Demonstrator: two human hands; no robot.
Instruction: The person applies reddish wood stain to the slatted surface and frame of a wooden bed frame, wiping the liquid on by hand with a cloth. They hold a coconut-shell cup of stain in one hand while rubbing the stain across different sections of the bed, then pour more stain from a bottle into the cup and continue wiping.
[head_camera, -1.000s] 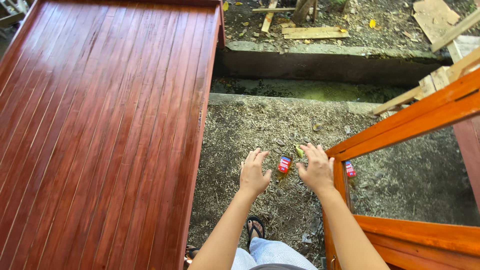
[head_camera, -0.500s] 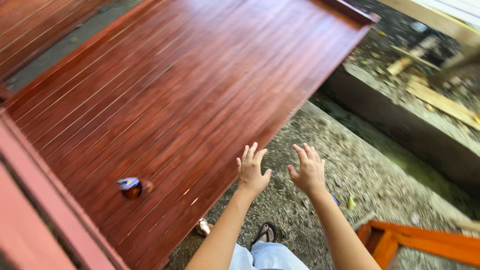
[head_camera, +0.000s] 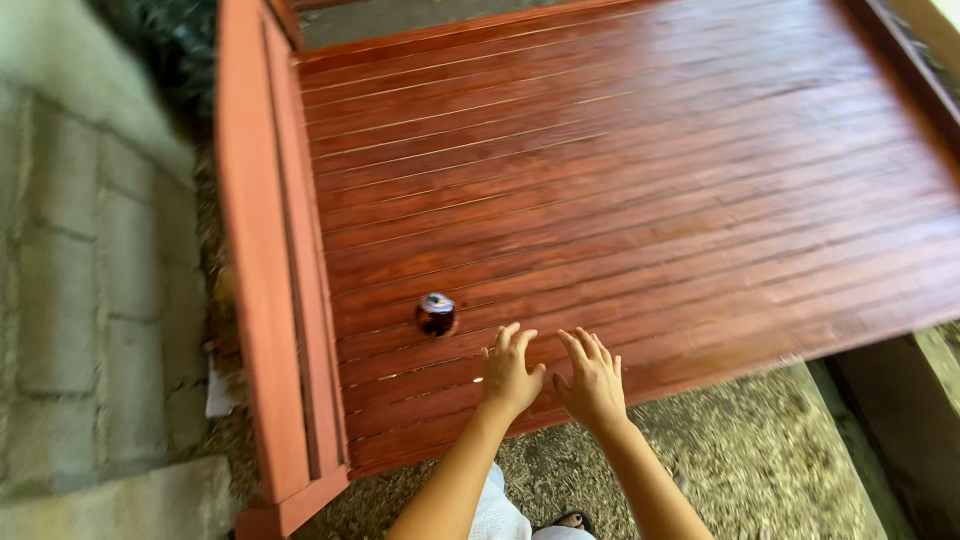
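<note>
Both hands were stretched out over the near edge of a large slatted panel (head_camera: 640, 190) of glossy red-brown wood, and neither had hold of anything: the left hand (head_camera: 510, 372) hung palm down with its fingers loosely spread, and the right hand (head_camera: 594, 380) beside it was likewise flat and open, the two close together but apart. A small dark can (head_camera: 436, 314) with a pale top stood on the boards just beyond and to the left of the left hand, not touched by either. The step in hand seemed to be a reach toward that can, with the hands short of it. Closing on it would call for the left hand to move forward and leftward and to wrap round the can's sides, minding the fresh-looking sheen of the boards. An orange-red rail (head_camera: 262, 260) bounded the panel on the left, next to a block wall (head_camera: 90, 290), and gravel ground (head_camera: 760, 450) lay beneath the arms
</note>
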